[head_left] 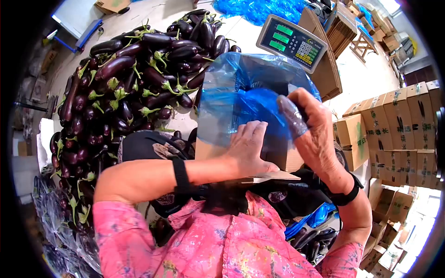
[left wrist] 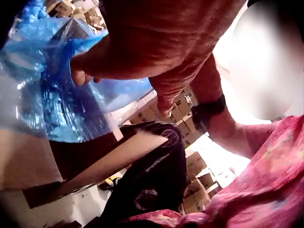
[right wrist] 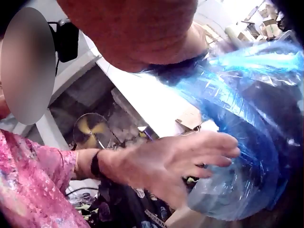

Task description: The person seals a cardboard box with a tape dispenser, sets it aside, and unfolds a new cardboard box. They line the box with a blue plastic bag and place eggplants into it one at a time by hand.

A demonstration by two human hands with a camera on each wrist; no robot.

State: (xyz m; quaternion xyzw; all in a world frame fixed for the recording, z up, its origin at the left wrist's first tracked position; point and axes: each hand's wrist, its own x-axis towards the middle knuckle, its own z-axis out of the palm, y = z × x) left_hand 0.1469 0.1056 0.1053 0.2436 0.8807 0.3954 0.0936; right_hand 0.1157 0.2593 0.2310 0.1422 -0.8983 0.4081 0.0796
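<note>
A blue plastic bag (head_left: 218, 92) lines an open cardboard box (head_left: 208, 150) between the person's knees, its edge spread over the far rim. The left hand (head_left: 250, 148) lies over the near side of the box, fingers extended against the plastic and thumb by a cardboard flap (head_left: 278, 175). At the box's right side the right hand (head_left: 313, 132) grips gathered plastic with curled fingers; something shiny and greyish covers its thumb. The right wrist view shows the left hand (right wrist: 175, 161) with fingers spread beside the blue bag (right wrist: 232, 185). Part of the box's inside is hidden.
A large heap of eggplants (head_left: 120, 88) lies left of the box. Beyond the box stands a scale display (head_left: 292, 42) beside upright cardboard (head_left: 324, 55). Stacked cartons (head_left: 398, 120) line the right side, and more blue plastic (head_left: 259, 9) lies at the far end.
</note>
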